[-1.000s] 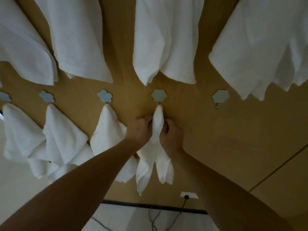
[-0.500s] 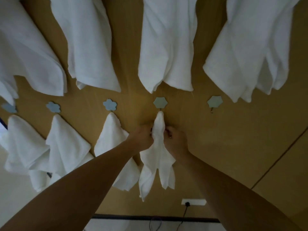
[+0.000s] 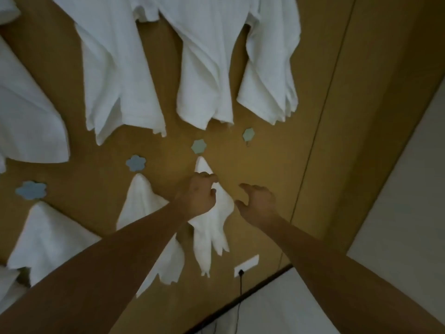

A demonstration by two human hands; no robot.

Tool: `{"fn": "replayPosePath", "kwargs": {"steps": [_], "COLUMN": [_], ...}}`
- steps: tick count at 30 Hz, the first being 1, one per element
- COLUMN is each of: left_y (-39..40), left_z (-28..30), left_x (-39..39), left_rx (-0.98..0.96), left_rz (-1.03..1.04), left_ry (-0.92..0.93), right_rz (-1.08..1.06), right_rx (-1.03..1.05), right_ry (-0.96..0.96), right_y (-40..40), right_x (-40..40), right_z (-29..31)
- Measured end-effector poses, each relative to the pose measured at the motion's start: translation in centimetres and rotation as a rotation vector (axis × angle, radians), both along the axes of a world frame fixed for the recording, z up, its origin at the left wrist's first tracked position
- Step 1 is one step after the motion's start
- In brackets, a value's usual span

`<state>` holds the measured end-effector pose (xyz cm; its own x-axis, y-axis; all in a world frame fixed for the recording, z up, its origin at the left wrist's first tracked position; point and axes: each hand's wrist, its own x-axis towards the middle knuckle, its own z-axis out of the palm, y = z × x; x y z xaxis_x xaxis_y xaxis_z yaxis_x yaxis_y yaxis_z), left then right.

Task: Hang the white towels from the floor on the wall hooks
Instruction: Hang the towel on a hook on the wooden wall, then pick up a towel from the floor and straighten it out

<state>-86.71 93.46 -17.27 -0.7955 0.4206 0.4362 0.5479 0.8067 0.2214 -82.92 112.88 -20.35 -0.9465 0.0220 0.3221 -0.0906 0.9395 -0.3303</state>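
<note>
A small white towel (image 3: 212,227) hangs by its peak from a pale green flower-shaped hook (image 3: 199,146) on the tan wooden wall (image 3: 277,165), its lower corners dangling in points. The left hand (image 3: 198,197) lies in front of the towel's upper part, fingers loosely curled against the cloth; whether it pinches the fabric or only touches it cannot be told. The right hand (image 3: 258,204) is just beside the towel's right edge, clear of it, fingers spread and relaxed, holding nothing. The two hands are apart, with the towel between them.

To the right, a second green hook (image 3: 248,134) is bare. To the left, a blue flower hook (image 3: 136,163) carries another folded towel (image 3: 142,203), partly hidden by the left forearm, and a further blue hook (image 3: 31,190) carries a third towel (image 3: 45,235). A row of larger white towels (image 3: 204,68) hangs higher on the wall, their hems reaching down near the hooks.

Low on the wall sits a white socket plate (image 3: 246,265) with a black cable (image 3: 240,285) running down from it. A thin vertical seam (image 3: 322,112) splits the panelling, and a pale wall (image 3: 397,201) meets it at the right. No writing or labels can be read anywhere.
</note>
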Motion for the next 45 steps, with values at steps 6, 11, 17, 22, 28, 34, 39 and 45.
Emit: {"fn": "replayPosePath", "kwargs": {"steps": [6, 11, 17, 22, 28, 34, 39, 45], "left_y": [8.2, 18.1, 31.3, 38.1, 42.7, 43.7, 44.7, 49.6], "left_z": [-0.1, 0.0, -0.4, -2.2, -4.4, -6.0, -8.2, -10.9], "left_x": [6.5, 15.1, 33.1, 54.0, 77.4, 99.2, 112.3, 125.6], "left_rx": [-0.048, -0.128, -0.182, -0.236, -0.346, -0.437, -0.514, -0.566], "left_rz": [-0.285, -0.518, -0.841, -1.081, -1.358, -1.698, -1.917, -2.101], "left_ry": [-0.057, -0.094, -0.110, -0.099, -0.083, -0.053, -0.011, 0.044], "right_rz": [-0.252, -0.534, -0.896, -1.158, -1.495, -1.843, -2.048, -2.245], "right_rx": [0.095, 0.107, 0.060, 0.019, -0.068, -0.172, -0.281, -0.396], "right_ry": [-0.030, -0.062, -0.073, -0.100, -0.129, -0.181, -0.183, -0.175], "right_y": [6.8, 13.6, 20.7, 23.2, 21.4, 17.0, 14.5, 15.3], "right_x": [11.9, 24.9, 47.0, 68.8, 92.8, 113.1, 123.9, 134.3], "right_z": [0.0, 0.0, -1.2, -3.1, -4.8, -6.7, -8.8, -11.5]}}
